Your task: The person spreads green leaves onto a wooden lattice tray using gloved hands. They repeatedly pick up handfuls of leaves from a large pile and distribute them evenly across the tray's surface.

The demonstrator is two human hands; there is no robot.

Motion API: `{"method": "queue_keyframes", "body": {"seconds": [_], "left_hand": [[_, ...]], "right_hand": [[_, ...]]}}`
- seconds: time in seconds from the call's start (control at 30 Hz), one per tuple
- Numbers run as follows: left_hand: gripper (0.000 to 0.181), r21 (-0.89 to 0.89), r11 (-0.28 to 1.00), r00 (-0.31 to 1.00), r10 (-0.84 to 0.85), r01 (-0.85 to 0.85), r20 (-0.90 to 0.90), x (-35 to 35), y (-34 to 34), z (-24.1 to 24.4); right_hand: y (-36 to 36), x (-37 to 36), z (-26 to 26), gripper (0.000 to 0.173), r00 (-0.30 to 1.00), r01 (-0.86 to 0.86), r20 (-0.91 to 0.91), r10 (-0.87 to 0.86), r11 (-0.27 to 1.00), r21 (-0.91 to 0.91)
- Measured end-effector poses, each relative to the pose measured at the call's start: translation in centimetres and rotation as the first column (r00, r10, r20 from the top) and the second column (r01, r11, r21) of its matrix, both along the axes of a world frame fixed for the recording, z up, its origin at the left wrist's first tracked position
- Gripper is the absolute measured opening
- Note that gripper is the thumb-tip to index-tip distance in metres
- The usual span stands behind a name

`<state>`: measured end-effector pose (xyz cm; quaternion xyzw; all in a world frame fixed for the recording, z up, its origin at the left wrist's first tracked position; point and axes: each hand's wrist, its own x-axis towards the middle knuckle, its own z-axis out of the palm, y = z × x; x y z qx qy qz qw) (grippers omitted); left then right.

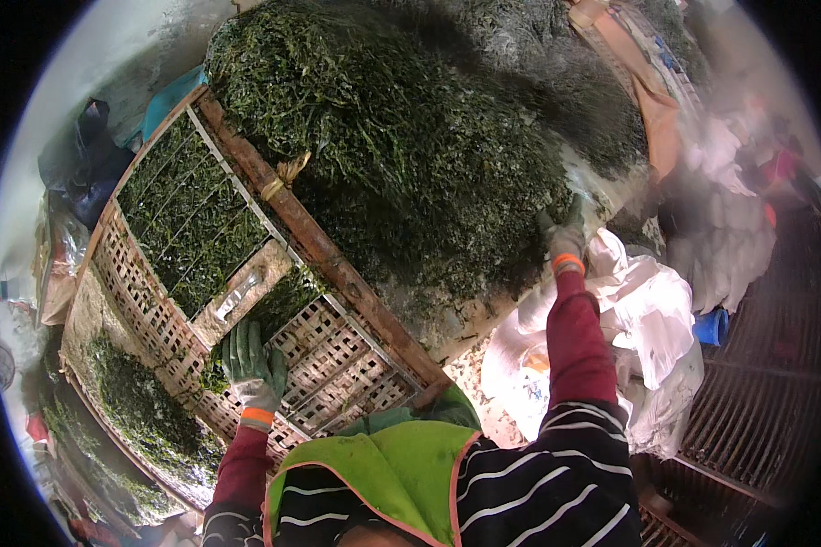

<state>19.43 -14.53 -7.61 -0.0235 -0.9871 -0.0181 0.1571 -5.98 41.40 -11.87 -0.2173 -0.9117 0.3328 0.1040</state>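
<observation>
Both hands wear work gloves with orange cuffs. My left hand [253, 359], in a green-palmed glove, lies with fingers extended at the lower end of a pale board with a handle [243, 292]. That board rests across a grid frame over a perforated woven-looking panel [345, 352]. Chopped wet green leafy matter, seaweed-like, [191, 212] covers the panel's upper part. My right hand [564, 229] reaches forward to the right edge of a large heap of the same green matter [410, 137]. Whether its fingers hold any of it cannot be told.
A rusty beam [321, 253] with a tied strip separates the frame from the heap. White plastic sacks [646, 308] stand at right, beside a blue container [711, 327] and slatted metal flooring [746, 403]. A dark bag [85, 164] hangs at left. Haze blurs the far right.
</observation>
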Motion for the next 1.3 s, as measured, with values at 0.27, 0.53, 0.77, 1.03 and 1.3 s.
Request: {"method": "queue_keyframes", "body": {"seconds": [0.27, 0.53, 0.77, 1.03, 1.3], "left_hand": [[0.068, -0.008, 1.000, 0.999, 0.015, -0.015, 0.031, 0.1, -0.2, -0.3], [0.064, 0.097, 0.992, 0.996, 0.083, -0.086, 0.038, 0.5, 0.2, 0.3], [0.069, 0.243, 0.965, 0.995, -0.085, 0.096, -0.052, 4.2, 2.4, 1.8], [0.060, 0.261, 0.965, 0.994, 0.035, -0.008, -0.101, 9.0, 1.0, 1.1], [0.062, 0.042, 0.998, 0.986, -0.046, 0.040, 0.159, -3.2, 3.2, 1.1]], "right_hand": [[3.7, -11.2, -1.8, 0.038, 0.976, -0.200, -0.195, 0.102, 0.779, -0.594], [-8.0, -2.5, 15.2, 0.034, 0.797, -0.602, -0.523, 0.302, 0.470, -0.645], [-33.6, 8.9, 19.6, 0.034, 0.550, -0.704, -0.556, 0.623, -0.013, -0.710], [-34.6, 7.3, 7.7, 0.052, 0.423, -0.673, -0.450, 0.787, 0.605, 0.425], [-37.4, 7.7, 3.9, 0.093, 0.553, -0.771, -0.164, 0.817, 0.577, 0.269]]}}
